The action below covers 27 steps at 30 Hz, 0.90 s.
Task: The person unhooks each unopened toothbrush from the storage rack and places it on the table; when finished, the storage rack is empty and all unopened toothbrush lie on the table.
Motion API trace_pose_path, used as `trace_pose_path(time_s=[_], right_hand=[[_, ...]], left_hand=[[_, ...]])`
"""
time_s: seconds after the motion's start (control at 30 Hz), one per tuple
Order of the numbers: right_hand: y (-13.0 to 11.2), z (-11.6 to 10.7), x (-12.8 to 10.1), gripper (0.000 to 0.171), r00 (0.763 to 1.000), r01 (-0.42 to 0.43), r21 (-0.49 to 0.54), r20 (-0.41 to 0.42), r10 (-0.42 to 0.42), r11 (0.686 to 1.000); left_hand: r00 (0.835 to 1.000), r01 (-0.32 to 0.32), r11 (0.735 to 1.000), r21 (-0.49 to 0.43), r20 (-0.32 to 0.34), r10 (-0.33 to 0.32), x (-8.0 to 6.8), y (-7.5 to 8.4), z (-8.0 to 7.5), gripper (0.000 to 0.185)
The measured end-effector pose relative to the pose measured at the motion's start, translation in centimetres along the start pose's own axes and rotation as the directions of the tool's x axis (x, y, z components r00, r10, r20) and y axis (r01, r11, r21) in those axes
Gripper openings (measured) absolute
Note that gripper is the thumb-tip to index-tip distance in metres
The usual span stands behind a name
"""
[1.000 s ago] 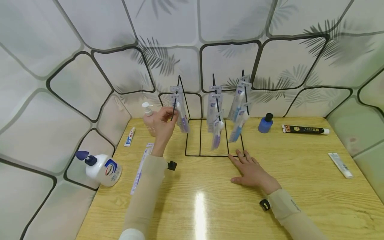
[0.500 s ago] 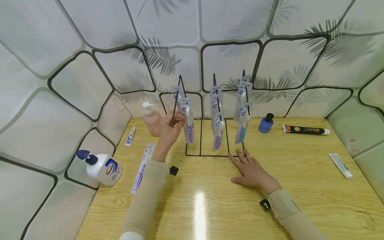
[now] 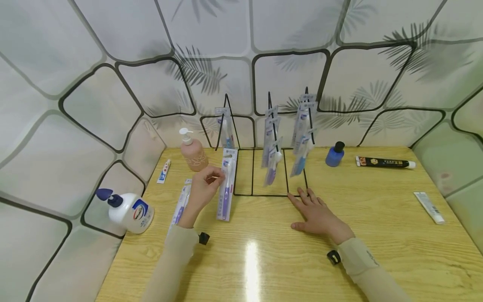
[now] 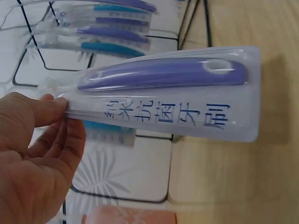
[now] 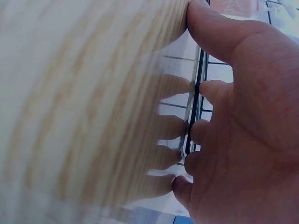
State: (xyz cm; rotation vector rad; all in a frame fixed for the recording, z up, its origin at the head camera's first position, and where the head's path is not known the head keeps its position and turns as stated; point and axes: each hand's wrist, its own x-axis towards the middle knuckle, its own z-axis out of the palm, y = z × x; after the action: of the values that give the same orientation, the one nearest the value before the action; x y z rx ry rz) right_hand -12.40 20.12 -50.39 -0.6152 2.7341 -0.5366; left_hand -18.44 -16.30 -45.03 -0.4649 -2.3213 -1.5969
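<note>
My left hand (image 3: 205,186) pinches the edge of a packaged purple toothbrush (image 3: 227,184) between thumb and fingers, in front of the left side of a black wire rack (image 3: 252,176). In the left wrist view the toothbrush pack (image 4: 163,95) shows its purple handle and blue printing. Several packaged toothbrushes (image 3: 272,142) hang on the rack's middle and right hooks, and a blue one (image 3: 226,130) hangs on the left hook. My right hand (image 3: 318,218) rests with spread fingers on the table, fingertips at the rack's front right corner. Another packaged purple toothbrush (image 3: 181,205) lies on the table, partly behind my left wrist.
At the left stand a pink pump bottle (image 3: 194,155) and a white pump bottle (image 3: 132,214), with a small toothpaste tube (image 3: 164,171) near them. On the right are a blue bottle (image 3: 334,155), a black toothpaste box-like tube (image 3: 385,162) and a white tube (image 3: 429,208).
My left hand has drawn the purple toothbrush pack off the rack's left hook and brought it nearer and lower. The hanging packs have swung. My right hand has stayed in place.
</note>
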Motion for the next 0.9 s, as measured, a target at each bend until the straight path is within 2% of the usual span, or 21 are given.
trace_pose_path(time_s=[0.1, 0.13, 0.37, 0.57, 0.9], right_hand=[[-0.1, -0.2, -0.1, 0.091, 1.0, -0.001, 0.002, -0.007, 0.001, 1.0], [-0.1, -0.2, -0.1, 0.091, 1.0, -0.002, 0.005, -0.009, 0.002, 1.0], [-0.2, -0.2, -0.1, 0.091, 1.0, -0.001, 0.023, -0.006, 0.001, 1.0], [0.0, 0.0, 0.0, 0.091, 1.0, -0.003, 0.025, -0.002, 0.003, 1.0], [-0.3, -0.2, -0.1, 0.09, 1.0, 0.002, 0.03, -0.002, -0.002, 1.0]], left_hand=[[0.996, 0.088, 0.991, 0.101, 0.015, -0.09, -1.1, -0.6, -1.2, 0.009], [0.994, 0.104, 0.986, 0.127, 0.014, -0.107, -1.3, -1.2, -1.5, 0.01], [0.978, 0.193, 0.939, 0.283, 0.018, -0.206, -2.7, -3.1, -3.8, 0.01], [0.956, 0.264, 0.868, 0.42, 0.003, -0.292, -3.4, -4.2, -5.4, 0.01], [0.938, 0.291, 0.749, 0.595, -0.026, -0.344, -4.3, -5.2, -6.7, 0.01]])
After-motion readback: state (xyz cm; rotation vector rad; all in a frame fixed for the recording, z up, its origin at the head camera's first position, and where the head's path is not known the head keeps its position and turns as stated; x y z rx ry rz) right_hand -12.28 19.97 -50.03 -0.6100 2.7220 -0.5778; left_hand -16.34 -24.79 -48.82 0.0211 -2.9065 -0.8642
